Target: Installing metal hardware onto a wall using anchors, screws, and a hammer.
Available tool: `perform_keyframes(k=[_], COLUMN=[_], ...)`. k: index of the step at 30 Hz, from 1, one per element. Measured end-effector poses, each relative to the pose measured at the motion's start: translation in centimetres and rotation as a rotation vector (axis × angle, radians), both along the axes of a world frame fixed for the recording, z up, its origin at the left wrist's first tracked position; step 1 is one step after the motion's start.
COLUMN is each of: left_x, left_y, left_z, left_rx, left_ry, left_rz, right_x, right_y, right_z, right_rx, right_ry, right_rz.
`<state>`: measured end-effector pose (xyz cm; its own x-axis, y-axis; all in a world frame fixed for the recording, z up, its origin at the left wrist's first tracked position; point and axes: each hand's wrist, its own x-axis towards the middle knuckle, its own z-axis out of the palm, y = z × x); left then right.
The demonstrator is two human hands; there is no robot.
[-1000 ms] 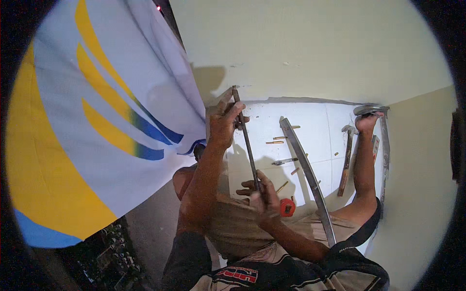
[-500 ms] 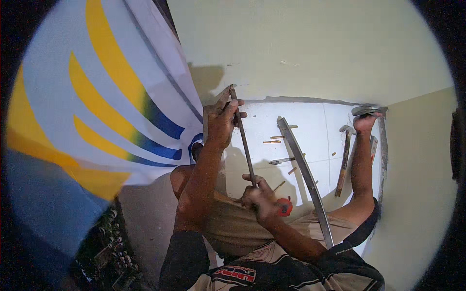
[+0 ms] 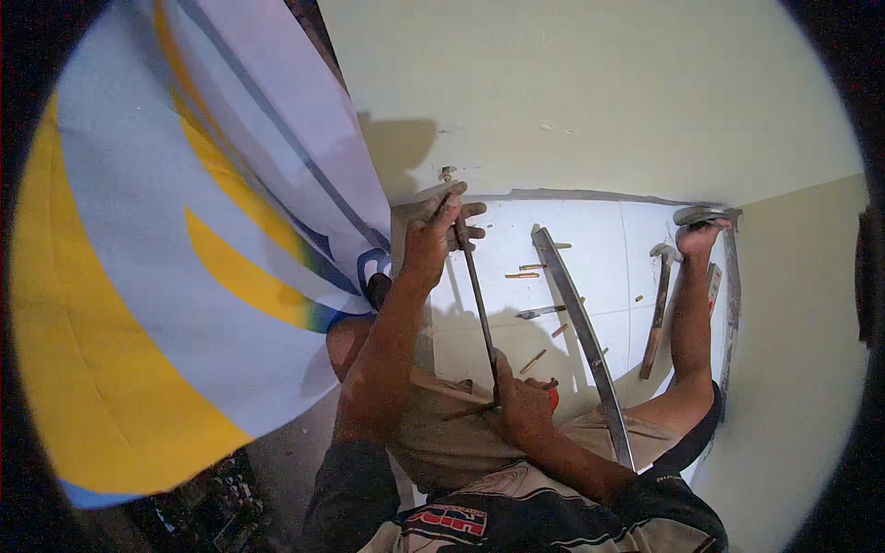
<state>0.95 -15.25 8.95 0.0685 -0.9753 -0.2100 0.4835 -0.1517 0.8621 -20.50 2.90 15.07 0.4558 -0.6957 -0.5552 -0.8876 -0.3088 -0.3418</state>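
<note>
Pinching the dark rod (image 3: 477, 295) near its upper end in the left hand (image 3: 435, 241), other fingers spread, and gripping it low in the right hand (image 3: 525, 407)! Slanting lengthwise between both, pointing up toward the wall (image 3: 599, 92), with the left nearer the small metal fitting (image 3: 447, 173) there.

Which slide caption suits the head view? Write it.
Right hand grips a dark rod, left hand at its far end, wall beyond.

A white tiled floor (image 3: 604, 276) is edged by cream walls (image 3: 572, 83); the left is filled by a white, yellow and blue sheet (image 3: 203, 286).
</note>
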Motion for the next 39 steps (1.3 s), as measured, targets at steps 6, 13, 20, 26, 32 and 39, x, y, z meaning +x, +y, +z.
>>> perform_keyframes(k=[6,13,20,26,32,39], left_x=[-1.3,-1.3,-2.2,-0.7,-1.0,-1.7], left_y=[-1.9,-3.2,-2.7,-2.5,-2.8,-2.4], left_z=[-2.8,-6.6,-4.2,-4.3,-1.9,-2.0], left_rx=[0.061,0.023,0.262,0.028,0.121,0.108], left_ry=[0.089,0.094,0.218,0.397,0.344,0.657], left_rz=[0.194,0.281,0.226,0.235,0.273,0.17], right_x=[-1.9,-1.5,-1.2,-1.2,-0.4,-0.9], right_y=[-0.6,-1.2,-1.5,-1.7,-2.4,-2.5], right_z=[-4.8,-7.3,-8.6,-9.8,-8.3,-8.7], right_rx=[-0.079,-0.207,-0.205,-0.04,0.003,-0.048], right_ry=[-0.144,-0.207,-0.165,-0.147,-0.166,-0.166], right_rz=[-0.085,-0.163,-0.228,-0.221,-0.202,-0.151])
